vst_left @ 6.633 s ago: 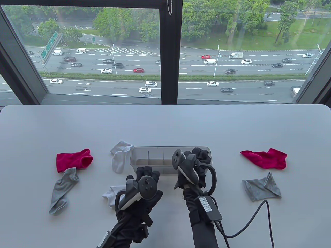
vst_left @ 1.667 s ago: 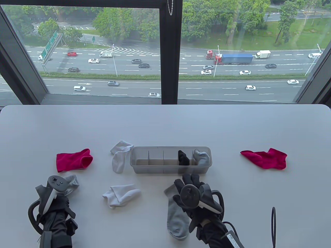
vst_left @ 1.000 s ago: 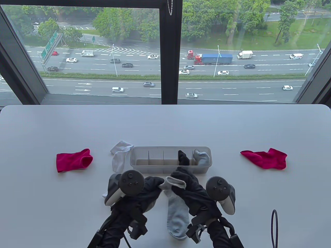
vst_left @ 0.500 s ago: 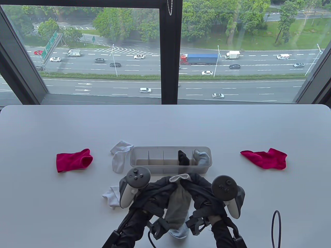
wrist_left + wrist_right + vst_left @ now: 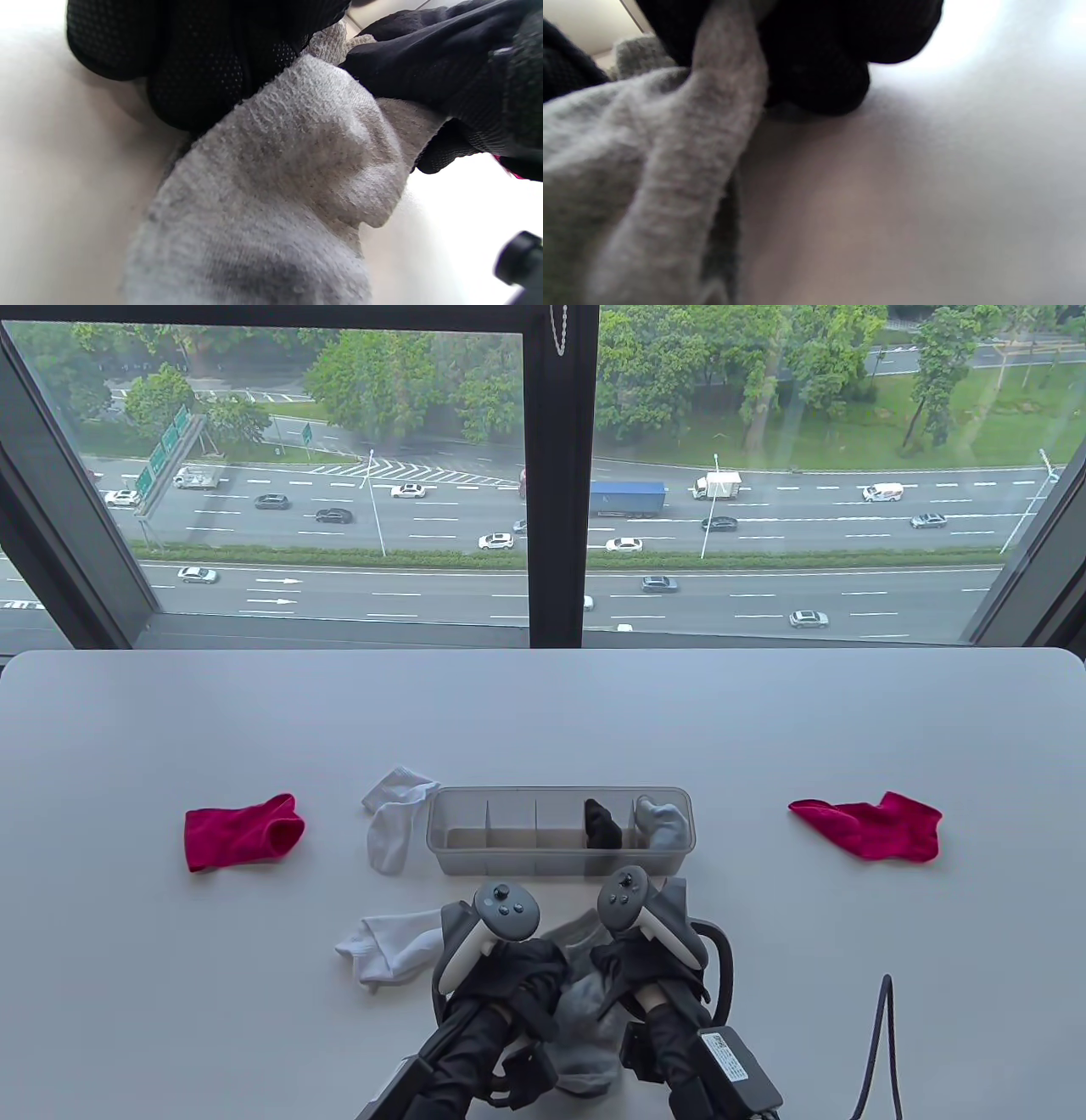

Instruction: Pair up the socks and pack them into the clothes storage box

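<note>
— Table view, what have you got?
— My left hand [image 5: 517, 984] and right hand [image 5: 632, 971] both pinch the grey socks [image 5: 581, 1010], bunched on the counter [image 5: 170, 1027] just in front of the storage box [image 5: 560, 861].
— Texture?
— Left wrist view: nubbly terry knit, softly folded, fingers [image 5: 203, 72] curled into it. The box is translucent plastic with thin dividers; its three left compartments are bare, and open counter lies beyond.
</note>
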The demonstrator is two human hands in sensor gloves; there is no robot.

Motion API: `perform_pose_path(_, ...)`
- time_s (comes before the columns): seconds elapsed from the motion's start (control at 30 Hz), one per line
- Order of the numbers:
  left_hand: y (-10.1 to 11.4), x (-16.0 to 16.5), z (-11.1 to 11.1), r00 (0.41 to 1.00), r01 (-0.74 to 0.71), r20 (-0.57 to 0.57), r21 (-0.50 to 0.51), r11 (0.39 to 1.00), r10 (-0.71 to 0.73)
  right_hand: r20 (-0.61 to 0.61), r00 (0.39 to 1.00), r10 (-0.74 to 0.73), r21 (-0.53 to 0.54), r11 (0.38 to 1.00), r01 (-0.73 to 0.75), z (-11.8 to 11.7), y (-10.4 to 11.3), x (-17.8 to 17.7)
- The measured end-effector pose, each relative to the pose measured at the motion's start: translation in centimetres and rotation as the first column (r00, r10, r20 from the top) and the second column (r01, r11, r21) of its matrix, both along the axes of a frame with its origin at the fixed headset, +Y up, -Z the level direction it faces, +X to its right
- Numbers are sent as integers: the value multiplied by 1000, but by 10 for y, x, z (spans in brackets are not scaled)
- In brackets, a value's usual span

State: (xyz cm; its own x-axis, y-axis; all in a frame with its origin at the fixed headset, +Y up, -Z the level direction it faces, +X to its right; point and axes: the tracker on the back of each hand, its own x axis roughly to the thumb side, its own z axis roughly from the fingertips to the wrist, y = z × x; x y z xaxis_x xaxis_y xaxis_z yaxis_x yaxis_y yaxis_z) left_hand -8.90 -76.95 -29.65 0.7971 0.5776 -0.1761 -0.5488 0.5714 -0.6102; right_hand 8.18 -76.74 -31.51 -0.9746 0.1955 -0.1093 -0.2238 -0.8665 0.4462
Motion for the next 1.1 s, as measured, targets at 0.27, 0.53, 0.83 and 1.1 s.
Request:
perform_pose_path(0.27,31,-25,4,995,-74,-50,267,961,90,-124,983,-134,63,988,143,13,0,7)
perform_pose_path(0.53,28,-49,-7,919,-370,-76,181,911,388,-197,884,-425,167,873,457,20,30,7)
perform_pose_path(0.83,51,-70,-7,894,-349,-92,471,810,439,-303,557,-773,30,576,817,24,62,9)
perform_pose_path(1.1,54,-56,-5,754,-656,163,234,717,636,-314,731,-606,284,674,682,32,72,6)
